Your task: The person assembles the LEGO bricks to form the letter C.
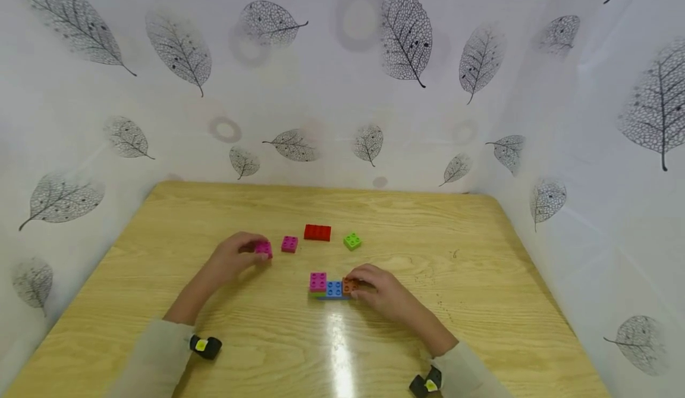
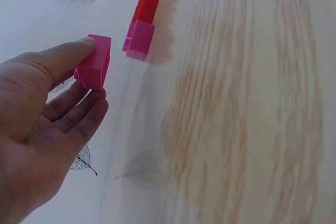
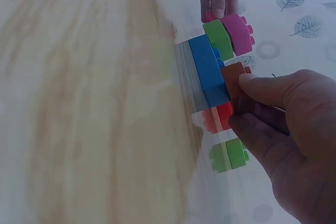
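Observation:
My left hand [image 1: 233,256] pinches a pink toy building brick [image 2: 94,65] between thumb and fingers, at the left of the other bricks. The fingers of my right hand [image 1: 384,290] grip an orange-brown brick [image 3: 234,83] at the right end of a long blue brick [image 3: 206,69]. Whether that brick is fully pressed on cannot be told. At the blue brick's other end sits a light green brick [image 3: 218,39], with a pink brick [image 1: 318,281] stacked over it. This small assembly rests on the table.
Behind the assembly lie a loose pink brick [image 1: 289,244], a red brick [image 1: 318,232] and a light green brick [image 1: 352,241]. They stand on the wooden table [image 1: 417,225]. A white leaf-patterned sheet [image 1: 321,88] rises along the table's back and sides.

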Demonstrator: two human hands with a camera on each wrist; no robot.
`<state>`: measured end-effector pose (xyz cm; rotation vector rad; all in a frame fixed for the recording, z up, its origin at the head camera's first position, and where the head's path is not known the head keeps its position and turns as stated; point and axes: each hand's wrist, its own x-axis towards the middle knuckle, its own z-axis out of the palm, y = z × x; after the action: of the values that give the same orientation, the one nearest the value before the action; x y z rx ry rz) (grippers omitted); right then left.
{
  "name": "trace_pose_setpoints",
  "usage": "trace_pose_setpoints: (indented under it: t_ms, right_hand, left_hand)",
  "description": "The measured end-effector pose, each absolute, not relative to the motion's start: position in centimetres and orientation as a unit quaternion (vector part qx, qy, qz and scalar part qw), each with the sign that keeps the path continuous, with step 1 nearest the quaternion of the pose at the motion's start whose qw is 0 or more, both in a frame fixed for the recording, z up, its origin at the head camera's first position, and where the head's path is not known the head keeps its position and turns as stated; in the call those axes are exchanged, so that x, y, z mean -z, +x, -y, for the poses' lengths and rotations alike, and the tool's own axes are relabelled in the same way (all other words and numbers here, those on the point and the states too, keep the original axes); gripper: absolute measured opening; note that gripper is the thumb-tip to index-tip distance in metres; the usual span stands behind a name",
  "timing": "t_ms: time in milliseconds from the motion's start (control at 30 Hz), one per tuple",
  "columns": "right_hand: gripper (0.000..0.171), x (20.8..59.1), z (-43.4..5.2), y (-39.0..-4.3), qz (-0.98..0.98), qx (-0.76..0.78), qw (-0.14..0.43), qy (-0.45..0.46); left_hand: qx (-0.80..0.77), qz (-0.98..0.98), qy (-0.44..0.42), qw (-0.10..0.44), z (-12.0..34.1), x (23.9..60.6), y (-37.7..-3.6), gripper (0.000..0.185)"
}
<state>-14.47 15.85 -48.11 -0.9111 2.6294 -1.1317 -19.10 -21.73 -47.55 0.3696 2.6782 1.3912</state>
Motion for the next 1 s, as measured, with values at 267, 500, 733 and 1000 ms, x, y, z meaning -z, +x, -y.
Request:
trace_pose_setpoints:
  t_ms: [267, 500, 733, 1000]
  right_hand:
    - [0.032, 48.0, -15.9, -14.4, -0.876, 0.374, 0.070, -0.298]
    - [0.033, 48.2, -15.9, -14.5, -0.877, 0.370, 0.066, -0.301]
    - [0.033, 48.0, -15.9, -14.5, -0.876, 0.369, 0.059, -0.306]
    - [0.033, 47.8, -15.8, -14.4, -0.874, 0.373, 0.064, -0.305]
  left_hand:
    - [-0.473, -0.867, 0.148, 0.044, 20.1, 47.2, -18.3, 0.042]
    - [-0.489, -0.857, 0.157, 0.045, 18.8, 47.1, -17.6, 0.048]
    - [-0.485, -0.852, 0.193, 0.039, 16.7, 46.4, -16.8, 0.037]
    - [-0.478, -0.848, 0.227, 0.029, 14.5, 45.9, -15.7, 0.032]
